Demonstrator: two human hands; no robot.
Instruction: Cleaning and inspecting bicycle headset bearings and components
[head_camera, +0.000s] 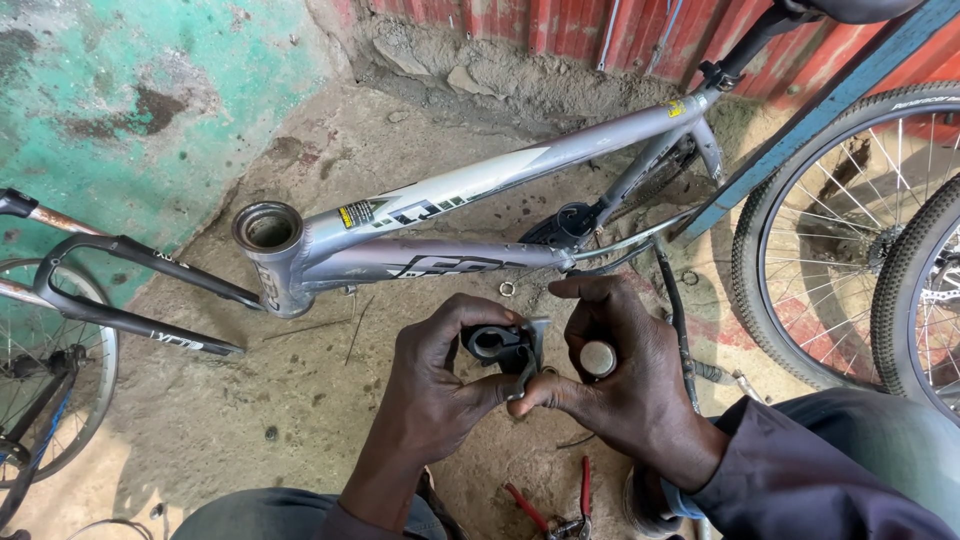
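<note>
Your left hand (435, 385) grips the black clamp (497, 345); your right hand (615, 385) closes around a metal-capped tool (598, 358). Keep both steady, aligned, below the bicycle frame (440, 235).

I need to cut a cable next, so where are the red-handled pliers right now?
In the head view, the red-handled pliers lie on the ground at the bottom centre, just below the right hand and between the person's knees.
</note>
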